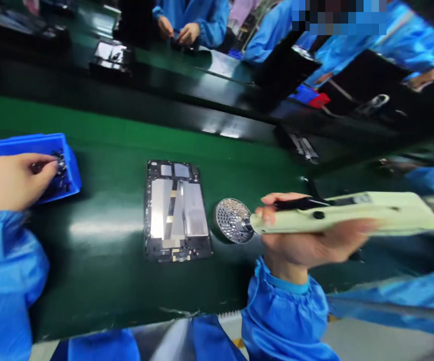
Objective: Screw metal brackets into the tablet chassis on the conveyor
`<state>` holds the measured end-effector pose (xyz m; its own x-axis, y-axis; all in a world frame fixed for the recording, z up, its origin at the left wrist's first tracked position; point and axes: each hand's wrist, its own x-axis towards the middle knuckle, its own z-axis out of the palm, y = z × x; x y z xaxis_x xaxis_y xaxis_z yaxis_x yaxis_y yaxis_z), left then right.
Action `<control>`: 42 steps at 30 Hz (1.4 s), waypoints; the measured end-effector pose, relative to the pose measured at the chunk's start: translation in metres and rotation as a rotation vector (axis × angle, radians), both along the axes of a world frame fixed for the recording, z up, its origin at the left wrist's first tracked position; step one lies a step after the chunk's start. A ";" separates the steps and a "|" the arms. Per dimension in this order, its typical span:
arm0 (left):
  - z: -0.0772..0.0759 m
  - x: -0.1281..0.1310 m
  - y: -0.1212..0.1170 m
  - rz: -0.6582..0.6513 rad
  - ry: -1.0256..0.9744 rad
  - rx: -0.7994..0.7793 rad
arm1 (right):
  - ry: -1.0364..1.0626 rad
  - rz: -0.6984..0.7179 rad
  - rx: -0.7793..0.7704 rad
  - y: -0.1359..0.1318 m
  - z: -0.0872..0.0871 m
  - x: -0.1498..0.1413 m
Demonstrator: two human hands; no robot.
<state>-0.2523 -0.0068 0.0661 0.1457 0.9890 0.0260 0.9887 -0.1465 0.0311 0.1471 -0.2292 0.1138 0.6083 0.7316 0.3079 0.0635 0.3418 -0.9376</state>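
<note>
Presently, the opened tablet (178,213) lies lengthwise near-to-far; right of it, closer, the right hand (307,246) grasps a power screwdriver (348,216); left of it, the left hand (17,181) curls into a blue bin (73,173), its hold unclear.

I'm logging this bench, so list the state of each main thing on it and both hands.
Left hand: at the blue bin, thumb and fingertip together; any held part unclear.
Blue bin: open-topped, holding small dark parts.
Flat device: lying flat, innards exposed.
Round dish: beside the device, under the tool's tip.
Cream tool: held, tip at the dish.
Right hand: closed around the tool.
</note>
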 end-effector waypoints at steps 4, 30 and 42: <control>0.011 0.017 -0.006 0.085 -0.274 0.002 | -0.034 0.173 -0.059 -0.008 0.011 -0.049; 0.020 0.188 -0.110 -0.450 -1.214 -0.584 | -0.021 0.399 -0.081 -0.004 -0.008 -0.089; -0.015 0.212 -0.129 -0.511 -1.108 -0.668 | -0.009 0.502 0.017 -0.021 -0.011 -0.072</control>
<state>-0.0405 -0.1363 0.0511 0.7052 0.7037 -0.0869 0.2453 -0.1271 0.9611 0.0756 -0.2501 0.1029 0.1799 0.9280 0.3263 -0.1046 0.3479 -0.9317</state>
